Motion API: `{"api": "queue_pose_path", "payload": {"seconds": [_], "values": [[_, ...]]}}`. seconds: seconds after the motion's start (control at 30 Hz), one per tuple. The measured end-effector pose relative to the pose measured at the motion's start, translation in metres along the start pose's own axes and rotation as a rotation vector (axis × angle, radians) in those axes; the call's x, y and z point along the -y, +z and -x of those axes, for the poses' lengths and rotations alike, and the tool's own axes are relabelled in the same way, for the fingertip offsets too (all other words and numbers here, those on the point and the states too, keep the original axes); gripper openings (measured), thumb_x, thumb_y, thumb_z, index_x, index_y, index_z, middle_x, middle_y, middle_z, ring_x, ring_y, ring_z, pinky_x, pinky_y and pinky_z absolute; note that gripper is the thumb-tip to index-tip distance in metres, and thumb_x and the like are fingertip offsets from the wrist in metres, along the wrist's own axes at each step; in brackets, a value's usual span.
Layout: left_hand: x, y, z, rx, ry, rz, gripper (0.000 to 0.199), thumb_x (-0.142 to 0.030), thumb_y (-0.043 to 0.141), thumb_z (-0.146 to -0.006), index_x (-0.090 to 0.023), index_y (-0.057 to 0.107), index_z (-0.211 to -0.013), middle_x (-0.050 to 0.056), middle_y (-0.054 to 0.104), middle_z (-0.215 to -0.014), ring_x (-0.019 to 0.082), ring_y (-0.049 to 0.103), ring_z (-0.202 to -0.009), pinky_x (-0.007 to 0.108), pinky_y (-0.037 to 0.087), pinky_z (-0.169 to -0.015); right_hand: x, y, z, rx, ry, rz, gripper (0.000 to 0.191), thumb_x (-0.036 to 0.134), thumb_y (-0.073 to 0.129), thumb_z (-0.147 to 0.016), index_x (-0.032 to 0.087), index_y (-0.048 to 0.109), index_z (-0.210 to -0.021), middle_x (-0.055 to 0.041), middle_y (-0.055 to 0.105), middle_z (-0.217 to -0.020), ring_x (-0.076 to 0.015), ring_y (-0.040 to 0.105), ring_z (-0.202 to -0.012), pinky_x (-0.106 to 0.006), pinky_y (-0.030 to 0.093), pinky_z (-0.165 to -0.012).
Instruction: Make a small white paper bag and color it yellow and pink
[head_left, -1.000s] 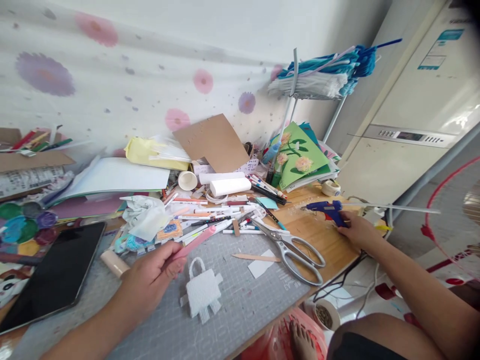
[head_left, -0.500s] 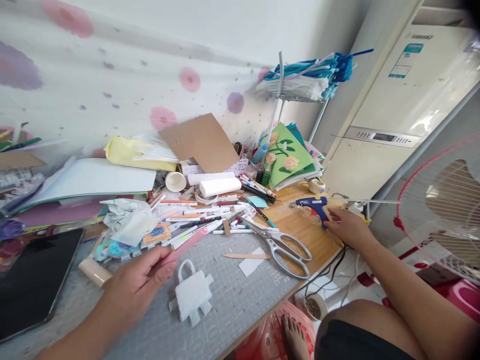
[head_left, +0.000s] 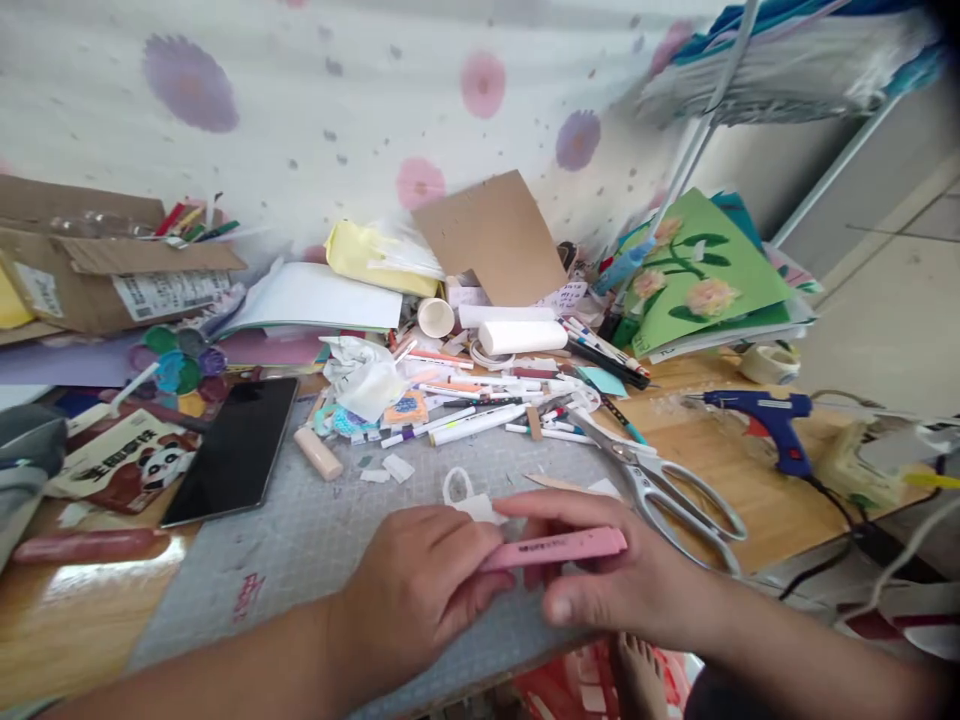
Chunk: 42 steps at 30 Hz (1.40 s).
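Left hand [head_left: 420, 575] gripping pink marker [head_left: 551, 549], right hand [head_left: 637, 585] spread around end, near mat [head_left: 270, 555] edge

Bare grey mat [head_left: 300, 535] between tablet [head_left: 234, 450] and hands [head_left: 424, 570], scissors [head_left: 643, 464] blocking the right, heaped pens [head_left: 480, 424] beyond

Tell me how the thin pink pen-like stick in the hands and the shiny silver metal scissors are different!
The thin pink pen-like stick is pink; the silver metal scissors are shiny grey.
The stick is one straight piece, while the scissors have two looped handles.
The left hand grips the stick; no hand holds the scissors.
Both are longer than wide.
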<state>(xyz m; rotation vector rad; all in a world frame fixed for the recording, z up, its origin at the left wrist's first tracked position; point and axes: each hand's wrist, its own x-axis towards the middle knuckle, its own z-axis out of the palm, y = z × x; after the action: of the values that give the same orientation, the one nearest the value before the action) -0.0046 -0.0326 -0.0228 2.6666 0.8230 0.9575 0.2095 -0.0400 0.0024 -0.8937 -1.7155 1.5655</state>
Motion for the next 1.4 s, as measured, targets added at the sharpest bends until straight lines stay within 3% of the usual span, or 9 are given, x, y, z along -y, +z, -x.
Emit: {"api": "queue_pose_path", "payload": {"seconds": [0.1,0.23,0.53,0.67,0.83,1.0,1.07,1.23,1.4], "values": [[0.000,-0.001,0.002,0.004,-0.043,0.026,0.029,-0.038,0.041,-0.096,-0.018,0.057,-0.084,0.000,0.060,-0.065,0.014,0.055,-0.057,0.024,0.038,-0.054,-0.010,0.013,-0.017,-0.022,0.061,-0.321,0.032,0.042,0.078,-0.069,0.024,0.074,-0.094,-0.0004,0.071,-0.080,-0.0124,0.064,-0.068,-0.023,0.050,-0.065],[0.002,-0.006,0.004,0.072,-0.129,-0.040,0.033,-0.042,0.043,-0.094,-0.018,0.054,-0.074,-0.001,0.058,-0.061,0.014,0.053,-0.053,0.025,0.035,-0.050,-0.020,0.012,-0.023,-0.158,0.093,-0.356,0.022,0.038,0.074,-0.074,0.017,0.072,-0.073,0.0022,0.063,-0.055,-0.0066,0.053,-0.048,-0.016,0.040,-0.046],[0.004,-0.011,-0.001,0.185,-0.219,-0.057,0.047,-0.044,0.023,-0.099,-0.019,0.052,-0.072,0.002,0.063,-0.062,0.016,0.058,-0.052,0.026,0.037,-0.049,-0.025,0.014,-0.032,-0.130,0.165,-0.550,0.023,0.037,0.074,-0.076,0.016,0.067,-0.081,-0.0005,0.069,-0.059,-0.0080,0.060,-0.046,-0.016,0.045,-0.044],[0.005,-0.014,-0.002,0.197,-0.157,-0.110,0.050,-0.043,0.019,-0.099,-0.019,0.051,-0.070,0.001,0.062,-0.059,0.015,0.057,-0.048,0.026,0.036,-0.048,-0.026,0.018,-0.027,-0.116,0.134,-0.510,0.013,0.026,0.073,-0.078,0.015,0.066,-0.076,0.0002,0.070,-0.062,-0.0060,0.062,-0.048,-0.013,0.046,-0.046],[0.004,-0.018,-0.003,0.138,-0.067,-0.165,0.047,-0.040,0.022,-0.099,-0.019,0.047,-0.065,0.000,0.057,-0.054,0.015,0.051,-0.044,0.027,0.034,-0.046,-0.023,0.023,-0.027,-0.133,0.090,-0.525,0.014,0.027,0.072,-0.079,0.016,0.066,-0.075,-0.0006,0.070,-0.062,-0.0073,0.062,-0.047,-0.015,0.047,-0.045],[0.016,-0.029,0.011,0.089,-0.202,-0.192,0.043,-0.034,0.026,-0.099,-0.020,0.042,-0.062,-0.003,0.048,-0.050,0.013,0.047,-0.044,0.026,0.032,-0.044,-0.013,-0.004,-0.031,-0.461,0.005,-0.566,0.022,0.031,0.077,-0.070,0.019,0.061,-0.060,0.0032,0.063,-0.049,-0.0071,0.052,-0.037,-0.015,0.041,-0.036],[0.019,-0.032,0.019,0.047,-0.258,-0.172,0.040,-0.031,0.030,-0.098,-0.020,0.041,-0.061,-0.004,0.044,-0.050,0.012,0.045,-0.044,0.025,0.031,-0.044,-0.013,-0.012,-0.028,-0.492,-0.030,-0.470,0.022,0.032,0.077,-0.071,0.019,0.061,-0.061,0.0027,0.063,-0.051,-0.0081,0.053,-0.040,-0.016,0.040,-0.037],[0.015,-0.032,0.026,0.117,-0.181,-0.022,0.025,-0.032,0.039,-0.097,-0.018,0.058,-0.090,0.003,0.064,-0.084,0.017,0.058,-0.073,0.029,0.045,-0.065,-0.027,0.009,-0.021,-0.463,0.037,-0.238,0.015,0.028,0.071,-0.079,0.021,0.059,-0.074,0.0053,0.058,-0.055,-0.0075,0.051,-0.044,-0.018,0.036,-0.042],[0.010,-0.027,0.027,0.197,-0.116,-0.198,0.028,-0.043,0.046,-0.092,-0.025,0.065,-0.099,0.008,0.064,-0.117,0.025,0.060,-0.088,0.040,0.050,-0.076,-0.035,0.029,-0.023,-0.440,-0.007,-0.019,0.010,0.028,0.067,-0.081,0.022,0.058,-0.081,0.0046,0.056,-0.058,-0.0092,0.048,-0.051,-0.020,0.038,-0.048]]}}
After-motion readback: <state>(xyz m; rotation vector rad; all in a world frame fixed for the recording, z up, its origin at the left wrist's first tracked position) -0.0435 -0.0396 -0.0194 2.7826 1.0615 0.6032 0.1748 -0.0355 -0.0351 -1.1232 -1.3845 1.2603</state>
